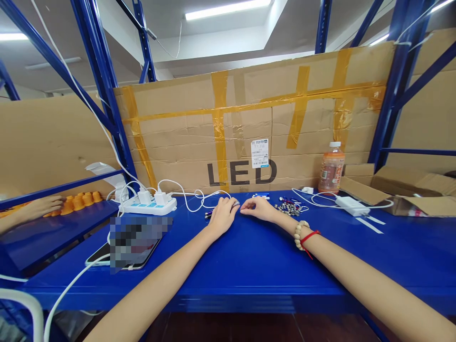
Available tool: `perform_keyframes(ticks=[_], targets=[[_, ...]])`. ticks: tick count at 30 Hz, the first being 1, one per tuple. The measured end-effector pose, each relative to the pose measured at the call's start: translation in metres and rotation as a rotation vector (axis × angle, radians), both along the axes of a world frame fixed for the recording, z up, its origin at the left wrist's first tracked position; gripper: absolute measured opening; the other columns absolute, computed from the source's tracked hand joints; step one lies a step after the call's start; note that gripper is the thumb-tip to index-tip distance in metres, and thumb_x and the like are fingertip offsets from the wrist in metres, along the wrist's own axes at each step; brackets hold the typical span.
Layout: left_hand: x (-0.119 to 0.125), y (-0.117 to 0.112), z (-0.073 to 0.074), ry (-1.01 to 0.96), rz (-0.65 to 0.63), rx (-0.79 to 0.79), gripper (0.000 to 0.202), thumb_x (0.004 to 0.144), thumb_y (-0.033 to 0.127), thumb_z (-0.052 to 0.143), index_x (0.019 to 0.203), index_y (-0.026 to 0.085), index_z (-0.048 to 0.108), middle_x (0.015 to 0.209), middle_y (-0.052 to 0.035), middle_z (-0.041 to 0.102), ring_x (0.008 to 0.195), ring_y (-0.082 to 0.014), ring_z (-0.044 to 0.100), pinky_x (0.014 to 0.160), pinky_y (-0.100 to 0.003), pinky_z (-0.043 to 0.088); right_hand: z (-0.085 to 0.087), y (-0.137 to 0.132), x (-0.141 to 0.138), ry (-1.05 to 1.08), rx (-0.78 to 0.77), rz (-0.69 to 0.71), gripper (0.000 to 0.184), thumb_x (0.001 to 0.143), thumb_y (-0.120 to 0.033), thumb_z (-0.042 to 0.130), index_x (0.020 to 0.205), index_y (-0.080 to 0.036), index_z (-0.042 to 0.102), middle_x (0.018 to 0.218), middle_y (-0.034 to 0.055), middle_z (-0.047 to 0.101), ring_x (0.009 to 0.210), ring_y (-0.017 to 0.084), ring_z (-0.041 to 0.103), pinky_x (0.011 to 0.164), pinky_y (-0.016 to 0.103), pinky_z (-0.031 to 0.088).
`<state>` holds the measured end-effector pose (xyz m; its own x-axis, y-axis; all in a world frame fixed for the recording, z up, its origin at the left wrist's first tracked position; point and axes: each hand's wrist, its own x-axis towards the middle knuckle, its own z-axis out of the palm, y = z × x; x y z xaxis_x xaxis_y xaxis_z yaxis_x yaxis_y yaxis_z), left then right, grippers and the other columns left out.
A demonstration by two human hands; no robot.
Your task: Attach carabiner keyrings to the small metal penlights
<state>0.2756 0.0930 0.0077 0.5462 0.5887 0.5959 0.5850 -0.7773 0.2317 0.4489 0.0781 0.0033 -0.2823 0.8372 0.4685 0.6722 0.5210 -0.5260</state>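
Note:
My left hand rests low over the blue shelf top, its fingers closed round a small silvery piece whose kind I cannot make out. Just to its right, my right hand has thumb and forefinger bent together in a pinch; anything between those fingertips is too small to tell. Beside the left hand lie small dark, shiny rods, partly covered by it. A loose heap of small metal parts lies right of my right hand. Behind that hand are thin blue-and-white sticks.
A white power strip with cables and a tablet-like device occupy the left. A drink bottle, white adapter and open carton stand right. Another person's hand is near orange pieces. Cardboard closes the back.

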Motion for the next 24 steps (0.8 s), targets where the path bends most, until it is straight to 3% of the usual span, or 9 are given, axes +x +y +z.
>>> perform_keyframes(ticks=[4,9,14,20,24], targets=[[0.002,0.009,-0.004,-0.048,-0.11,-0.031,0.014,0.083,0.016,0.036,0.082,0.019,0.049,0.085,-0.0031,0.052,0.083,-0.0164,0.046,0.077,-0.029,0.038,-0.001,-0.001,-0.004,-0.017,-0.027,0.062,0.02,0.068,-0.033,0.06,0.073,-0.015,0.066,0.069,0.0035,0.066,0.06,0.013,0.058,0.059,0.023,0.045],[0.003,0.009,-0.002,-0.128,-0.229,-0.078,0.017,0.082,0.011,0.032,0.081,0.018,0.048,0.083,-0.0022,0.053,0.08,-0.0139,0.049,0.076,-0.026,0.039,-0.003,0.001,-0.002,-0.042,0.007,0.022,0.017,0.069,-0.029,0.058,0.074,-0.015,0.067,0.07,0.004,0.067,0.06,0.013,0.059,0.06,0.023,0.046],[0.002,0.006,-0.001,-0.168,-0.204,-0.117,0.016,0.083,0.015,0.034,0.085,0.019,0.049,0.083,-0.0015,0.056,0.078,-0.0135,0.051,0.074,-0.025,0.039,-0.004,-0.001,-0.003,-0.059,0.035,-0.029,0.015,0.072,-0.028,0.055,0.075,-0.017,0.065,0.071,0.0028,0.067,0.062,0.013,0.06,0.06,0.023,0.046],[0.001,0.007,-0.003,-0.115,-0.128,-0.167,0.018,0.085,0.024,0.034,0.094,0.019,0.049,0.07,-0.0002,0.056,0.07,-0.0146,0.052,0.069,-0.026,0.04,0.009,-0.008,-0.01,0.124,0.26,-0.217,0.018,0.075,-0.03,0.051,0.08,-0.018,0.064,0.078,0.0027,0.067,0.064,0.013,0.059,0.06,0.024,0.046],[0.001,0.005,-0.002,-0.062,-0.11,-0.16,0.018,0.086,0.026,0.032,0.087,0.02,0.05,0.067,0.0001,0.054,0.067,-0.0148,0.053,0.065,-0.025,0.039,0.014,-0.012,-0.016,0.213,0.238,-0.159,0.02,0.075,-0.033,0.052,0.08,-0.018,0.064,0.074,0.0027,0.067,0.055,0.011,0.057,0.053,0.022,0.045]])
